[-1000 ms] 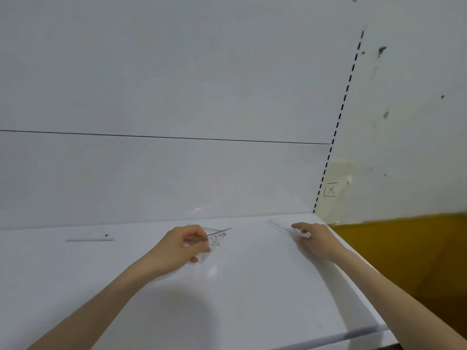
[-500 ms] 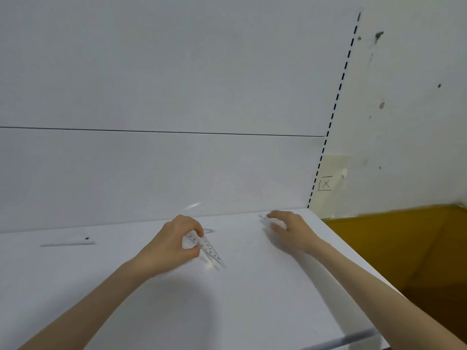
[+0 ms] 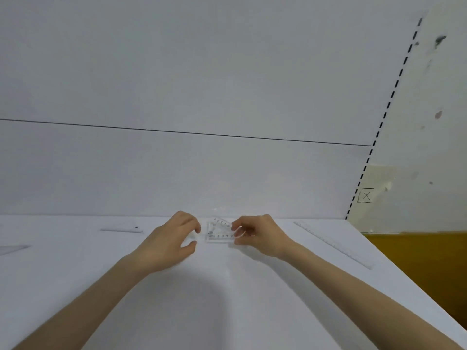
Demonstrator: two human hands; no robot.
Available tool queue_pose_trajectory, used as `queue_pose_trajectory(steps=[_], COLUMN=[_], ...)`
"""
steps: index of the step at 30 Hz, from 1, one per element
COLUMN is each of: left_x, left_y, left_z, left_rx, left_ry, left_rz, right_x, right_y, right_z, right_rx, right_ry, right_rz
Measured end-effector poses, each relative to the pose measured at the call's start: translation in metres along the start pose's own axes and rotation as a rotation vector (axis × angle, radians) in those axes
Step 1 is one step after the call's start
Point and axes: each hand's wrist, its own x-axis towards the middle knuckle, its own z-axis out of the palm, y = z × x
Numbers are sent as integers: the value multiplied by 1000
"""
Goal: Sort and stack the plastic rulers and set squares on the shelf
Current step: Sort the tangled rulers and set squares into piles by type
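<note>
Soft, even, bright light on your white shelf, your faint broad shadow at 6 o'clock, mild overall softness, dashed edge leaning at 2 o'clock from the wide lens

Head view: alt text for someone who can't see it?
Right hand pinches clear set squares at the middle of the white shelf; left hand curls beside them. A long clear ruler lies to the right.

Two hands are showing at lower centre: a left hand and a right hand. One long ruler is lying at the right. Two clear pieces are lying at the left, a dotted piece and an edge piece. Between the hands, set squares are overlapping, seemingly two, though blur is hiding the exact count.
</note>
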Motion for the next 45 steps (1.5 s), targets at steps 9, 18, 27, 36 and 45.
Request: queue_pose_trajectory(steps=[9, 18, 27, 36, 45], left_x=[-70, -114, -212, -316, -383], left_y=[-56, -75, -131, -270, -363], left_z=[-35, -87, -165, -284, -317], left_rx=[326, 466, 472, 479, 322], left_ry=[-24, -156, -23, -2, 14], left_rz=[-2, -232, -288, -424, -541], right_x=[14, 18, 51, 113, 172], right_y=[17, -35, -156, -294, -378], right_z=[27, 30, 120, 268, 359], right_rx=[-409, -461, -403, -350, -356], right_ry=[-38, 51, 4, -45, -92], right_rz=[-44, -202, -304, -334, -180])
